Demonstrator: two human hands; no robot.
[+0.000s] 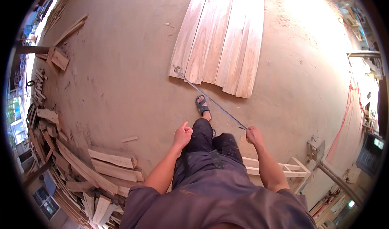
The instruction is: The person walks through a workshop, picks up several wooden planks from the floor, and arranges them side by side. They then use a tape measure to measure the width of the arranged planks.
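Observation:
My right hand (254, 136) is closed on the near end of a long, thin grey strip (219, 105), which looks like a chain or a toothed blade; I cannot tell which. It runs up and left past my foot to a dark end piece over the near left corner of the wide pale wooden boards (231, 46). These lie side by side on the ground, their near ends uneven. To the left of my thighs, my left hand (183, 135) is held in the air with its fingers loosely bent and apart, nothing visible in it.
My sandalled foot (202, 105) stands just short of the boards. Offcuts and planks (115, 164) are piled at the lower left, and more wood (58, 59) lies at the far left. Beside my right forearm is a pale wooden frame (298, 169). Reddish netting (348, 115) hangs at the right.

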